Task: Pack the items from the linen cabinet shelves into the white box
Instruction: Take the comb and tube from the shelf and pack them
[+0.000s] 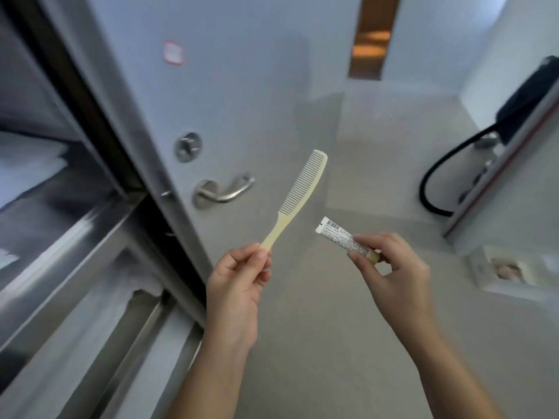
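Your left hand (pixel 239 273) pinches the cream comb (pixel 298 196) by the very end of its handle, thumb against curled fingers, so the toothed part stands free, tilted up toward the door (pixel 242 86). Your right hand (pixel 390 267) pinches a small printed tube (pixel 338 237) near its cap end between thumb and fingertips, with the crimped barcode end pointing up and left. Both items hang in the air above the pale floor, near each other but apart. Holding one in each hand probably lets you carry both to the box in one trip.

The white box (pixel 479 275) sits low at the right edge, well apart from both hands. It is blurred and cut off by the frame, and what lies inside cannot be identified. The metal cabinet shelves (pixel 60 225) run along the left, smeared by motion, so only a whitish mass can be made out on them. Your fingers hide the tube's cap, and its print is too small to read.
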Tool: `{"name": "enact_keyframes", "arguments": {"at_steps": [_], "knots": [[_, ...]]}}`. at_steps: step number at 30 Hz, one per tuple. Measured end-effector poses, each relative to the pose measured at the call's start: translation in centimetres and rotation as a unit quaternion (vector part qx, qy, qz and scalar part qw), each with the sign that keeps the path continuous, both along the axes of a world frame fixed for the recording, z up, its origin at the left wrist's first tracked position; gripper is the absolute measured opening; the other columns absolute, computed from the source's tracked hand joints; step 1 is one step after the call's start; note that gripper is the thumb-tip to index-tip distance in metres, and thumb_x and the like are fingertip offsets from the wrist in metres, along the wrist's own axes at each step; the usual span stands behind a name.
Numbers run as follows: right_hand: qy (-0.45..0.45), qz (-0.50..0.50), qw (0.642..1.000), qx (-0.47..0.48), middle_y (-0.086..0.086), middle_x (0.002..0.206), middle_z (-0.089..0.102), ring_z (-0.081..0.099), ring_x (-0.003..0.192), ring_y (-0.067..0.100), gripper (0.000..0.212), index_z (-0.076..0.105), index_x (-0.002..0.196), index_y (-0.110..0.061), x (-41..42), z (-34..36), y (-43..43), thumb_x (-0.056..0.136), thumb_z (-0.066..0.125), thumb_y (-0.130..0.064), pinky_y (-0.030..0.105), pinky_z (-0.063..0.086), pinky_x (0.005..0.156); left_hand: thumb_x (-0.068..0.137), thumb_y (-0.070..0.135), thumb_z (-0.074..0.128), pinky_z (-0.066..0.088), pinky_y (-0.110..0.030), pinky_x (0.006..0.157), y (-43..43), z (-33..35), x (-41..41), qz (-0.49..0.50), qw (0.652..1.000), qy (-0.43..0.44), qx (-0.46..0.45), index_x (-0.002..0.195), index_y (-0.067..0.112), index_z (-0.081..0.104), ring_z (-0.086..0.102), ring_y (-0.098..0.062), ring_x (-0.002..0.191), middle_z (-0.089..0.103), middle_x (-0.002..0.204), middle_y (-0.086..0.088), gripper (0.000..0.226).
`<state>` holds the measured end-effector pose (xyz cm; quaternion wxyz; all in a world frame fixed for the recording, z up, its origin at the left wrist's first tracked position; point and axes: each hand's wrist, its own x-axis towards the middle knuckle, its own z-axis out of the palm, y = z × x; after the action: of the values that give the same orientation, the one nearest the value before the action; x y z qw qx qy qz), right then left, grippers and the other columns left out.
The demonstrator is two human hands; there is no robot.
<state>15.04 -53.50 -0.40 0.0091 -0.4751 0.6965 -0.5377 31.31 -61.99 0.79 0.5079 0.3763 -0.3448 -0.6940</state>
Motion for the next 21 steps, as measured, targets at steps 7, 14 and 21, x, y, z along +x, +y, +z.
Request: {"name": "enact_keyframes", "arguments": {"at_steps": [7,14,21], "knots": [[-0.025,-0.131,0.991,0.012,-0.008,0.083,0.062,0.053,0.071,0.002,0.019,0.067,0.089,-0.016,-12.1,-1.0,10.5,0.074,0.071,-0.004,0.006,0.038,0.069,0.083,-0.004,0.054,0.046,-0.015,0.054,6.3,-0.5,-14.6,-0.138,0.989,-0.029,0.038,0.077,0.012,0.061,0.059,-0.004,0.056,0.066,0.059,0.004,0.018],[-0.06,-0.264,0.962,0.025,-0.004,0.08,0.061,0.052,0.073,0.002,0.018,0.067,0.089,-0.015,-19.8,-3.0,19.3,0.074,0.071,-0.005,0.005,0.038,0.069,0.083,0.001,0.057,0.037,-0.018,0.058,11.4,-2.1,-25.6,-0.25,0.96,-0.096,0.076,0.078,0.016,0.061,0.058,-0.004,0.061,0.068,0.061,0.007,0.017],[-0.092,-0.371,0.923,0.041,-0.004,0.079,0.061,0.053,0.077,0.002,0.017,0.068,0.088,-0.013,-27.2,-5.0,23.2,0.074,0.071,-0.004,0.004,0.038,0.067,0.083,0.002,0.057,0.033,-0.02,0.059,13.0,-4.0,-36.1,-0.34,0.923,-0.148,0.099,0.079,0.017,0.06,0.055,-0.006,0.07,0.069,0.06,0.008,0.016]]}}
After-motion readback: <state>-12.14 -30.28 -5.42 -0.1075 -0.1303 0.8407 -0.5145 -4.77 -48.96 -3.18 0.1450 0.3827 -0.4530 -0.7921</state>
